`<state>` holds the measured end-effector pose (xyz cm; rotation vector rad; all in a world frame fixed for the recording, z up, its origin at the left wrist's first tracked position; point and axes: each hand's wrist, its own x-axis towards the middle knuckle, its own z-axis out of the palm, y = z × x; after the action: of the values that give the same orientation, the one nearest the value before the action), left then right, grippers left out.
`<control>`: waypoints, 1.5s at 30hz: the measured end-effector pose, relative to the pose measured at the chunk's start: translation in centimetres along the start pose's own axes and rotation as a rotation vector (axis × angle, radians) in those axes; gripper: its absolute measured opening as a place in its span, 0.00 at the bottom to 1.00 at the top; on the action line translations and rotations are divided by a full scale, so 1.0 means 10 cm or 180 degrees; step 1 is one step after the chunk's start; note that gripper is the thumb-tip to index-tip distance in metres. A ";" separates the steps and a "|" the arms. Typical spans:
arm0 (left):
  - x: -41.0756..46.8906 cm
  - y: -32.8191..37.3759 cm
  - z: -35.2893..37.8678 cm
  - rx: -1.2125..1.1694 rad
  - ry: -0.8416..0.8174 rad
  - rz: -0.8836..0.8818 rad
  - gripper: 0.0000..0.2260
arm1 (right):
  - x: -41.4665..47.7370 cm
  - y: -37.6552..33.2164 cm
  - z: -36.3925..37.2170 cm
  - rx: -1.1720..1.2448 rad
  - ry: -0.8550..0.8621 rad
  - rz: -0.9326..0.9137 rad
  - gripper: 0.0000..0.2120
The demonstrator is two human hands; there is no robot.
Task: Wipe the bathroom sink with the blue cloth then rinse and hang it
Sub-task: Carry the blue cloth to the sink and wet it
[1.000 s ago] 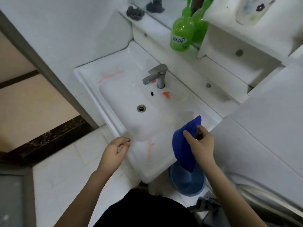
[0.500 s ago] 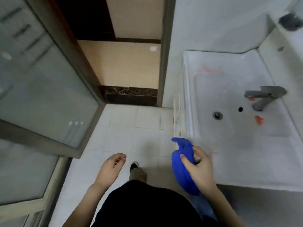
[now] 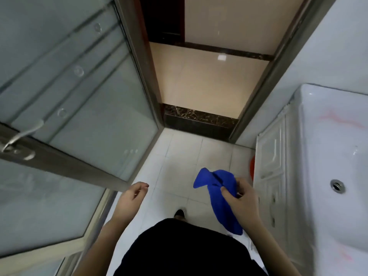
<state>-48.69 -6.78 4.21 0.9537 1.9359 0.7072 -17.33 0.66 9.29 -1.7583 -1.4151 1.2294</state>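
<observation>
Head view looks down on a white tiled floor (image 3: pixel 179 154), with a glass door (image 3: pixel 89 100) on the left and the sink (image 3: pixel 310 124) on the right. The right hand (image 3: pixel 242 200) holds the blue cloth (image 3: pixel 218 186): the thumb and the fingers are curled round its bunched middle. One end of the cloth sticks out above the thumb, toward the glass door, and the other end hangs down below the hand, in front of the black clothing. The cloth is in the air over the floor, just beside the front of the white cabinet (image 3: pixel 272 154) that carries the sink, and it does not touch the basin.

The left hand (image 3: pixel 131 198) holds nothing. Its fingers are loosely curled, with the thumb near the forefinger, and it is over the floor close to the bottom frame of the glass door.

On the sink, pink smears (image 3: pixel 334 120) lie near the corner toward the doorway, and the drain (image 3: pixel 337 186) is in the basin. At the cabinet's left edge an orange thing (image 3: pixel 252 166) shows only partly; what it is I cannot tell. A dark shoe tip (image 3: pixel 179 213) is on the floor between the hands.
</observation>
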 end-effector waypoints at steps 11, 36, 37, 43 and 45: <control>1.56 1.08 -0.08 0.0217 -0.0420 0.0594 0.07 | 1.29 -0.60 -0.01 0.0049 0.0415 0.0142 0.07; 5.01 3.98 1.43 0.1631 -0.2723 0.1902 0.06 | 3.57 -1.16 -0.45 0.0557 0.2627 0.1266 0.12; 5.05 4.09 1.57 0.1802 -0.2924 0.2082 0.06 | 3.52 -1.17 -0.42 0.0678 0.2854 0.1425 0.12; 4.97 4.60 2.43 0.2215 -0.4058 0.2608 0.06 | 3.18 -1.29 -0.25 0.1224 0.4051 0.2142 0.08; 4.80 4.71 2.71 0.2191 -0.4358 0.2838 0.06 | 3.04 -1.29 -0.24 0.1283 0.4422 0.2385 0.06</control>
<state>-25.65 61.96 5.76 2.0219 0.4173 -0.2837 -20.14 33.55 12.12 -2.0957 0.2786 0.2365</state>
